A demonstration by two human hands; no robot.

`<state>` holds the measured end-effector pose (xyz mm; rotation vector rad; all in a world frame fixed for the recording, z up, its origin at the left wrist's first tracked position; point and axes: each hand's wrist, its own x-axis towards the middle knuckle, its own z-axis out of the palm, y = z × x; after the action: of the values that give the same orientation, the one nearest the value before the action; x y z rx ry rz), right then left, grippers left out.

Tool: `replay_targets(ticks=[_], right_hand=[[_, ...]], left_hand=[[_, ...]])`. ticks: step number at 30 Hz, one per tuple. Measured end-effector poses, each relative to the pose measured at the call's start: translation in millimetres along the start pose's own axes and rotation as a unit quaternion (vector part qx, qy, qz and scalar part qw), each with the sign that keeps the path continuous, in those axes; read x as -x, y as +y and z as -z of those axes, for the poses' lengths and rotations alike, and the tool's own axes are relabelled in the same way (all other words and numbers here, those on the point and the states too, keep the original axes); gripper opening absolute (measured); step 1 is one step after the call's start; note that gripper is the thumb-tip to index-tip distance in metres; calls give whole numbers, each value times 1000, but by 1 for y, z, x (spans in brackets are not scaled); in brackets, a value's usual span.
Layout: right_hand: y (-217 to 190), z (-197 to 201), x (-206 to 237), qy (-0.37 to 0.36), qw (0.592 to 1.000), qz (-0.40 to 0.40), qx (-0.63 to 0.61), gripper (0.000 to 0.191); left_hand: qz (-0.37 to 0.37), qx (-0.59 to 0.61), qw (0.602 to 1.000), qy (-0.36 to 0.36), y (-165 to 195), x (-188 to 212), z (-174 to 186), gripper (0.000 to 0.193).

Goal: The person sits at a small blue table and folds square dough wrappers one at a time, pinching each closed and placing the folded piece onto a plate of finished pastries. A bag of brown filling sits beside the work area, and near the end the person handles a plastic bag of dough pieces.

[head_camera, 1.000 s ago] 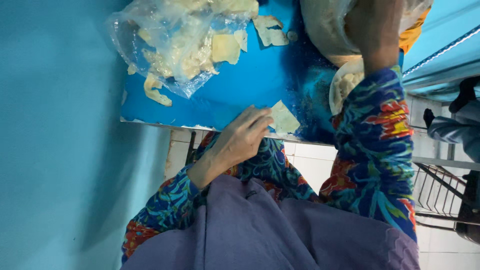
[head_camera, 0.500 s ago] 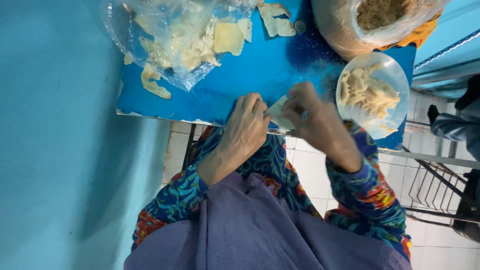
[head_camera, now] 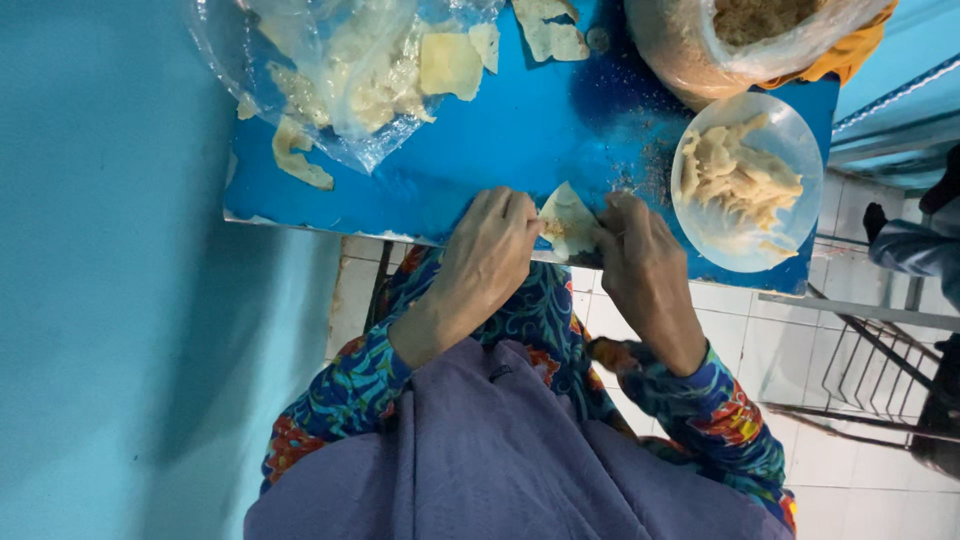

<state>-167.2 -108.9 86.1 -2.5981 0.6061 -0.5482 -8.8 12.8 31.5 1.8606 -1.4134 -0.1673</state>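
Observation:
A pale square dough wrapper (head_camera: 568, 220) with a bit of brown filling lies at the near edge of the blue table (head_camera: 520, 140). My left hand (head_camera: 487, 258) pinches its left side and my right hand (head_camera: 640, 262) pinches its right side, so the wrapper is folded up between the fingers. A round clear plate (head_camera: 748, 180) of folded pale dumplings sits just right of my right hand. A plastic bag of brown filling (head_camera: 745, 35) stands behind the plate.
A clear plastic bag with several pale wrappers (head_camera: 350, 75) lies at the table's far left, with loose wrappers (head_camera: 548, 30) beside it. A turquoise wall (head_camera: 110, 270) runs along the left. White tiled floor and a metal rack (head_camera: 870, 370) are at the right.
My right hand came down from the filling bag to the wrapper and now holds it together with my left hand. The view shifted, so the plate of dumplings shows fully.

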Motion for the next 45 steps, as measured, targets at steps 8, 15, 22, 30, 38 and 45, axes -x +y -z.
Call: replay_targets(ticks=[8, 15, 22, 30, 38, 45], right_hand=[[4, -1, -14, -74, 996, -56, -13, 31], [-10, 14, -15, -78, 987, -52, -132, 41], [-19, 13, -15, -90, 993, -12, -69, 36], [-10, 18, -10, -133, 990, 43, -32, 54], [-7, 10, -16, -106, 989, 103, -6, 42], [-9, 13, -43, -165, 982, 0, -89, 42]], left_hand=[[8, 104, 994, 7, 5, 7, 3, 2], [-21, 114, 993, 8, 1, 12, 0, 29], [-82, 75, 994, -11, -6, 11, -5, 36], [-219, -25, 975, 0, -25, 1, -7, 27], [-163, -4, 987, 8, -23, -5, -13, 24], [-122, 33, 992, 18, -21, -10, -13, 21]])
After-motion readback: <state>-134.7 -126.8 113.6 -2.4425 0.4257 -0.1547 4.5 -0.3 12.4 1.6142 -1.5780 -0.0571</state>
